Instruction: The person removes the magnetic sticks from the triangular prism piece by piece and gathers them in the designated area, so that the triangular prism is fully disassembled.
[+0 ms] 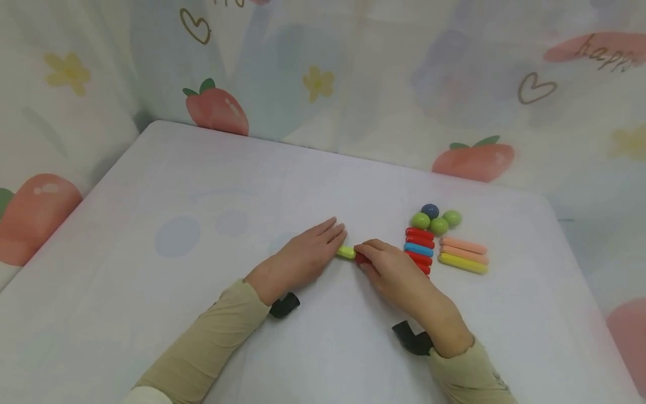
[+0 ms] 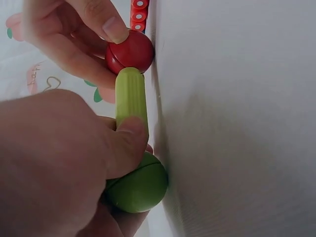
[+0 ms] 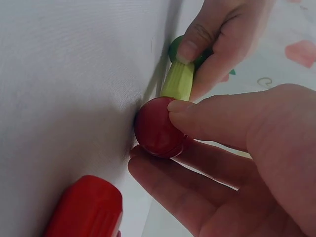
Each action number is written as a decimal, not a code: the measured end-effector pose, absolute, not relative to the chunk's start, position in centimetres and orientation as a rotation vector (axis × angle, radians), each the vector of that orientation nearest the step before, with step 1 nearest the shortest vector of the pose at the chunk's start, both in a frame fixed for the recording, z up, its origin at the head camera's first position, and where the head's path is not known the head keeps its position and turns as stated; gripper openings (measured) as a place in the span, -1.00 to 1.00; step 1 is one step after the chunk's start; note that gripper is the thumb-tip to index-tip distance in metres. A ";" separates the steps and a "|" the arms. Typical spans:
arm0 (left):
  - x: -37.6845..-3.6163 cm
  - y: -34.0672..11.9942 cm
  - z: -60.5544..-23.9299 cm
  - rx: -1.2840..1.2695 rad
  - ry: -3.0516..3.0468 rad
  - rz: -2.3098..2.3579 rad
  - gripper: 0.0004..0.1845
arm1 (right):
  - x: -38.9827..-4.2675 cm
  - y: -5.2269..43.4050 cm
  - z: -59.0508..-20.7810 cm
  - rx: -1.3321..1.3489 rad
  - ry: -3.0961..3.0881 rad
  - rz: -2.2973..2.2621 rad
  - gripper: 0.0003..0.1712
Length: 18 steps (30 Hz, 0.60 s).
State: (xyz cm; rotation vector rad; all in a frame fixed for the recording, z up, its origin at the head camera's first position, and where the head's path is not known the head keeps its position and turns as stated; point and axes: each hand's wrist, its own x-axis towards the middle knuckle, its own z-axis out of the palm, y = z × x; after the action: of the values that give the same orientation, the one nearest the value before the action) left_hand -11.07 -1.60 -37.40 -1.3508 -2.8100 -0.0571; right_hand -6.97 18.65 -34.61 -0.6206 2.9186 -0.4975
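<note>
**Red ball brought to the end of the green stick**

The green stick (image 2: 131, 96) lay flat on the tabletop (image 1: 202, 185), left of the stacked red and blue sticks (image 1: 419, 249). A green ball (image 2: 138, 186) sat against the stick's left end; the left hand (image 1: 303, 255) pinched that joint, thumb curled over stick and ball. The right hand (image 1: 391, 269) pinched a red ball (image 3: 157, 127) between curled fingers (image 3: 217, 118) and thumb, touching the stick's right end. Judgement: one ball joined, the second just seated or nearly so; whether it had stuck could not be told. Beyond the stack lay three more green balls and a blue ball (image 1: 430, 210), unused; just right of it, two peach sticks (image 1: 463, 249) and a yellow stick (image 1: 462, 264).
</note>
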 end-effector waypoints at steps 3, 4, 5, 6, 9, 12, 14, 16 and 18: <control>-11.1 -1.5 -37.4 -1.354 -2.801 -0.035 -0.54 | -7.0 18.7 -34.6 -0.634 2.918 -0.485 -0.57; -11.1 -1.5 -37.4 -1.353 -2.799 -0.020 -0.54 | -7.0 18.8 -34.6 -0.638 2.919 -0.478 -0.57; -11.1 -1.5 -37.4 -1.352 -2.802 -0.017 -0.54 | -7.0 18.8 -34.6 -0.643 2.921 -0.473 -0.57; -11.1 -1.5 -37.4 -1.349 -2.808 -0.008 -0.54 | -7.0 18.7 -34.5 -0.645 2.923 -0.469 -0.58; -11.2 -1.5 -37.3 -1.349 -2.825 -0.021 -0.54 | -7.1 18.6 -34.5 -0.655 2.927 -0.470 -0.57; -11.2 -1.7 -37.4 -1.361 -2.816 -0.052 -0.53 | -7.1 18.6 -34.5 -0.659 2.922 -0.481 -0.56; -11.2 -1.7 -37.5 -1.376 -2.802 -0.065 -0.53 | -7.1 18.7 -34.4 -0.667 2.912 -0.495 -0.55; -11.3 -1.8 -37.7 -1.386 -2.791 -0.075 -0.52 | -7.2 18.9 -34.4 -0.683 2.900 -0.528 -0.56; -11.3 -1.8 -37.7 -1.383 -2.789 -0.116 -0.51 | -7.2 19.2 -34.4 -0.698 2.891 -0.571 -0.57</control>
State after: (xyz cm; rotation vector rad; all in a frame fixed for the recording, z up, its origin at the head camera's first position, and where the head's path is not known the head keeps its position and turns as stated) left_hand -11.29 -1.75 -37.68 -1.3832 -2.7894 -0.1158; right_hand -7.22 19.20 -34.38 -0.6978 2.8913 -0.5711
